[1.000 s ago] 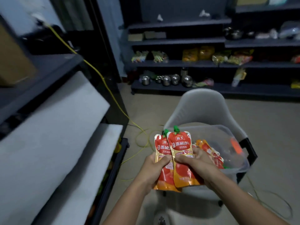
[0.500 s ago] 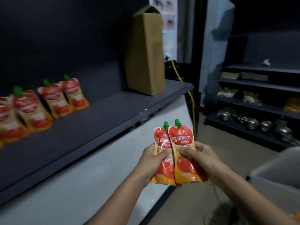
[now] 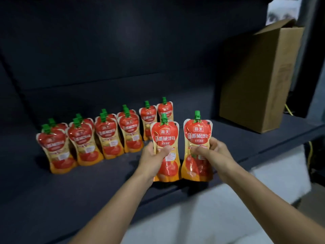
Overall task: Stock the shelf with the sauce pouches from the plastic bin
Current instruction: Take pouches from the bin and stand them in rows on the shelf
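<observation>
Two red and orange tomato sauce pouches with green caps are held upright over the dark shelf [image 3: 88,187]. My left hand [image 3: 153,160] grips the left pouch [image 3: 166,138] at its waist. My right hand [image 3: 213,152] grips the right pouch [image 3: 197,134] the same way, a small gap apart from the other. Behind and to the left, several matching pouches [image 3: 109,136] stand in a two-deep row on the shelf. The plastic bin is out of view.
A tall brown cardboard box [image 3: 260,80] stands on the shelf at the right. Bare shelf surface lies between the row and the box. A white panel [image 3: 219,213] runs below the shelf's front edge. The back wall is dark.
The view swung from the bin on the chair to the shelf. Both hands carried the pouches over the shelf and drew them apart, from overlapping to side by side.
</observation>
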The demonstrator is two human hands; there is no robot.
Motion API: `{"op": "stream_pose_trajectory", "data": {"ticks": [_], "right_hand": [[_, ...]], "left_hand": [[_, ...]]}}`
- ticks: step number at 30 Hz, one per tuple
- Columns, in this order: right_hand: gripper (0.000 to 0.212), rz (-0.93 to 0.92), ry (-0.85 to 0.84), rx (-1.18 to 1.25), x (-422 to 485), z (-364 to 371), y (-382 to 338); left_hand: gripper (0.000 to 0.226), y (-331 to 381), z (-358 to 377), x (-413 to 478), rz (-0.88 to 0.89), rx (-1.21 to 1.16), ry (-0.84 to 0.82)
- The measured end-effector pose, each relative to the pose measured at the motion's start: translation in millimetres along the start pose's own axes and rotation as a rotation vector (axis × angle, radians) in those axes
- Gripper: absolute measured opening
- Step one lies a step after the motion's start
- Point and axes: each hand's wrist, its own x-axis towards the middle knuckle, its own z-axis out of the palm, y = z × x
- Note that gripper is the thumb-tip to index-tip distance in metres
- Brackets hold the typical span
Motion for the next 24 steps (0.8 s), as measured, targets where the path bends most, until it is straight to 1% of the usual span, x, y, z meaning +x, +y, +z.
{"op": "stream_pose_trajectory", "data": {"ticks": [3,5,9,12,15,17,20,22,24], "right_hand": [[0.030,-0.054,0.015,-0.013,31,22,5],[0.032,-0.079,0.005,-0.049,48,31,11],[0.037,-0.104,-0.037,-0.090,72,35,21],[0.034,-0.112,-0.063,-0.079,88,32,19],[0.035,-0.143,-0.151,-0.108,108,21,1],[0.033,-0.152,-0.260,-0.191,122,13,-15],[0.018,-0.131,-0.406,-0.270,142,8,-29],[0.009,-0.139,-0.430,-0.320,159,8,-31],[0.003,-0.156,-0.408,-0.311,179,9,-30]], "left_hand": [[0.017,-4,-13,30,0.020,-0.044,0.100],[0.015,-9,-17,44,0.048,-0.048,0.137],[0.012,-20,-20,62,0.107,0.056,0.072],[0.022,-17,-22,75,0.110,0.096,0.067],[0.037,5,-33,93,0.145,0.234,0.056],[0.047,24,-44,108,0.112,0.358,-0.018],[0.052,46,-52,130,0.088,0.601,-0.101],[0.049,57,-49,144,0.090,0.711,-0.110],[0.048,63,-44,157,0.100,0.812,-0.081]]}}
